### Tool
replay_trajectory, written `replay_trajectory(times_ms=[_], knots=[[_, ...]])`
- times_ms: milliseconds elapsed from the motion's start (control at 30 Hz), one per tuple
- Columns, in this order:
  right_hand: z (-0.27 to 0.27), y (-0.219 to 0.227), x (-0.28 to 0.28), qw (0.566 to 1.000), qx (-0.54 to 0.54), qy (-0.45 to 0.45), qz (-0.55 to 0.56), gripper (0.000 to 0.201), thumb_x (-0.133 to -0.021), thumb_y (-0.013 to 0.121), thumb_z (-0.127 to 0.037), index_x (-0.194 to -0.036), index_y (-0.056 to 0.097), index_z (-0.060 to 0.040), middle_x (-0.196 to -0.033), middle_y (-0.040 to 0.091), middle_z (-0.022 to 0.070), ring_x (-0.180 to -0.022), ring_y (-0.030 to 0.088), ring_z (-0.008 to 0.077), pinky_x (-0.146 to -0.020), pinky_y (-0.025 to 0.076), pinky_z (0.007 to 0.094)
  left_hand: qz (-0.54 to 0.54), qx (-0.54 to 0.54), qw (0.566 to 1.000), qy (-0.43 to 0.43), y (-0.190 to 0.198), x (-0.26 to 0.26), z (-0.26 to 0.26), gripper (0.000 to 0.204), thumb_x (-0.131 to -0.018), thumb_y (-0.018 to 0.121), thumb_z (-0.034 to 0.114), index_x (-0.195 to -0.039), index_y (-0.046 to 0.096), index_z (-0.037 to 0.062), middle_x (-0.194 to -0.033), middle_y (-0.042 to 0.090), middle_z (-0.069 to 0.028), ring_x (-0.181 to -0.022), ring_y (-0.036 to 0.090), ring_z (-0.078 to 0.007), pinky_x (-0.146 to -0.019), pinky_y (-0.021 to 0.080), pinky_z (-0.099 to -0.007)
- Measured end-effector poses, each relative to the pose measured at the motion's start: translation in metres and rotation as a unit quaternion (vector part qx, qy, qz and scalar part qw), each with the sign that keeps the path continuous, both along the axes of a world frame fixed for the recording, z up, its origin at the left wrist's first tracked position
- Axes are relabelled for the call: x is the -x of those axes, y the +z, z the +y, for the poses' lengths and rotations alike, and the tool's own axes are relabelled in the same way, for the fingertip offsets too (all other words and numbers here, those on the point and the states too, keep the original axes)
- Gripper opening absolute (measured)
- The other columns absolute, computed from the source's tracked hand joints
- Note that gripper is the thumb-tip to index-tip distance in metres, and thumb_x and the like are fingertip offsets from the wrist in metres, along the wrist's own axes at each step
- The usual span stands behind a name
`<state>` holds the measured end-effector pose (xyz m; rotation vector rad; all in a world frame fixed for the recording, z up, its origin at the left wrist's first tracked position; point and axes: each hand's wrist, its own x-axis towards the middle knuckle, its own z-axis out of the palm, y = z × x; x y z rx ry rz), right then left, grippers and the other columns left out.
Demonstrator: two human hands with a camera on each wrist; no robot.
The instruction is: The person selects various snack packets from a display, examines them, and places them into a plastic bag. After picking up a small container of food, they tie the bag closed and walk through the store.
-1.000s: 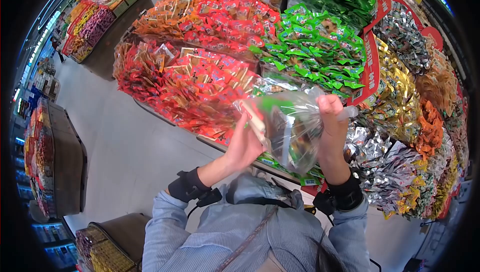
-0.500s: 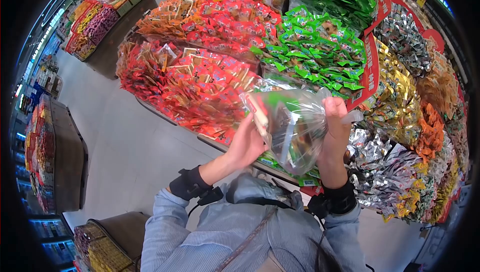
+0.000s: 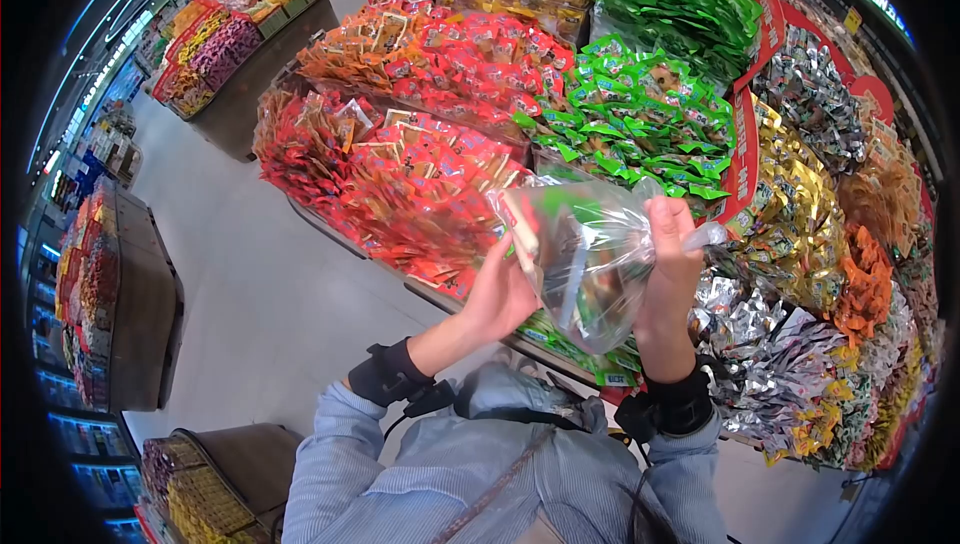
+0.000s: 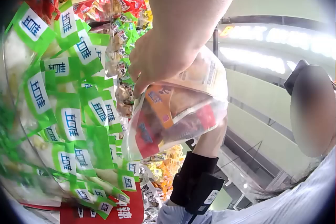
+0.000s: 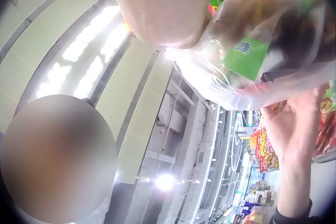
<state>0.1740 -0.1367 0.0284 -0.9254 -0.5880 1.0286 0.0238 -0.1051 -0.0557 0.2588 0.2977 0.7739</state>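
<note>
A clear plastic bag with red, green and brown packets inside hangs between both hands in the head view. My right hand grips its gathered neck. On the bag's other side, my left hand holds it beside a pale-edged packet, its fingers partly hidden. In the left wrist view, the left hand has its fingertips at the bag, where orange and red packets show. Beneath the bag, the left palm appears in the right wrist view.
A broad display holds red packets, green packets, gold packets and silver packets. Other stands are at the left, upper left and lower left. Grey floor lies between them.
The head view has shifted, so the displays appear slightly lower and farther right. The bag has moved slightly right and down in view; both hands remain on it.
</note>
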Motion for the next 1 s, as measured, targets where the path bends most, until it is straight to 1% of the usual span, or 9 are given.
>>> replay_trajectory(times_ms=[167,267,567,667,767,800,933,967,1000], knots=[[0.003,-0.009,0.001,1.000,0.004,-0.019,-0.019,0.013,-0.081,0.056,-0.017,-0.081,0.051,-0.0052,-0.074,0.054,-0.0007,-0.059,0.046,0.0034,-0.051,0.037,0.0178,0.005,-0.003,1.000,-0.007,-0.003,0.003,-0.002,0.057,-0.086,0.032,0.046,-0.129,0.028,0.0074,-0.129,0.036,-0.0071,-0.117,0.036,-0.0211,-0.099,0.027,-0.0380],[0.003,-0.011,-0.001,0.999,0.020,-0.008,-0.041,0.012,-0.081,0.056,-0.017,-0.081,0.052,-0.0054,-0.075,0.054,-0.0010,-0.061,0.045,0.0029,-0.054,0.035,0.0165,0.012,-0.001,1.000,-0.001,-0.003,0.005,-0.003,0.058,-0.086,0.032,0.047,-0.129,0.028,0.0074,-0.129,0.035,-0.0072,-0.117,0.036,-0.0212,-0.099,0.027,-0.0382],[0.005,-0.009,0.008,1.000,0.013,0.001,-0.024,0.013,-0.081,0.056,-0.018,-0.080,0.052,-0.0051,-0.074,0.053,-0.0016,-0.064,0.044,0.0032,-0.056,0.034,0.0184,0.021,0.009,0.999,0.024,-0.009,0.010,-0.004,0.058,-0.086,0.032,0.047,-0.129,0.027,0.0072,-0.130,0.034,-0.0077,-0.118,0.036,-0.0218,-0.098,0.028,-0.0388],[0.008,-0.008,0.009,0.998,0.002,0.005,-0.059,0.013,-0.081,0.055,-0.017,-0.080,0.052,-0.0043,-0.073,0.052,-0.0019,-0.065,0.043,0.0034,-0.059,0.033,0.0183,0.001,-0.028,1.000,-0.009,-0.009,0.015,-0.002,0.046,-0.088,0.032,0.043,-0.127,0.027,0.0192,-0.125,0.039,0.0006,-0.113,0.040,-0.0165,-0.094,0.032,-0.0420],[0.011,-0.004,0.013,0.997,-0.023,0.029,-0.062,0.013,-0.082,0.054,-0.016,-0.079,0.052,-0.0033,-0.072,0.051,-0.0021,-0.065,0.042,0.0033,-0.061,0.032,0.0181,0.030,-0.016,0.999,0.013,-0.014,0.017,0.000,0.046,-0.088,0.031,0.044,-0.126,0.030,0.0165,-0.121,0.042,-0.0017,-0.110,0.043,-0.0170,-0.091,0.036,-0.0427],[0.016,-0.007,0.012,0.996,-0.044,0.030,-0.075,0.013,-0.083,0.054,-0.015,-0.079,0.052,-0.0026,-0.073,0.050,-0.0018,-0.067,0.041,0.0034,-0.062,0.032,0.0183,0.046,-0.031,0.998,0.013,-0.022,0.018,0.002,0.047,-0.088,0.030,0.046,-0.125,0.030,0.0168,-0.120,0.043,-0.0014,-0.108,0.044,-0.0165,-0.089,0.037,-0.0429],[0.034,-0.010,0.015,0.990,-0.048,0.048,-0.122,0.012,-0.082,0.056,-0.014,-0.079,0.052,-0.0027,-0.075,0.049,-0.0011,-0.071,0.040,0.0040,-0.066,0.031,0.0188,0.065,-0.030,0.997,0.014,-0.027,0.024,0.002,0.047,-0.088,0.034,0.044,-0.126,0.029,0.0176,-0.126,0.035,-0.0036,-0.110,0.041,-0.0182,-0.092,0.035,-0.0438],[0.036,-0.011,0.016,0.989,-0.054,0.056,-0.125,0.012,-0.082,0.056,-0.014,-0.079,0.051,-0.0027,-0.075,0.049,-0.0011,-0.071,0.041,0.0041,-0.066,0.032,0.0189,0.064,-0.031,0.997,0.020,-0.029,0.025,0.002,0.046,-0.088,0.034,0.044,-0.126,0.029,0.0185,-0.125,0.035,-0.0035,-0.110,0.041,-0.0177,-0.092,0.034,-0.0442],[0.039,-0.011,0.017,0.988,-0.061,0.065,-0.126,0.012,-0.082,0.056,-0.014,-0.079,0.051,-0.0027,-0.074,0.049,-0.0010,-0.070,0.041,0.0041,-0.066,0.032,0.0189,0.069,-0.027,0.997,0.032,-0.027,0.025,0.001,0.046,-0.088,0.031,0.045,-0.125,0.031,0.0183,-0.123,0.039,-0.0015,-0.108,0.044,-0.0161,-0.090,0.037,-0.0409]])
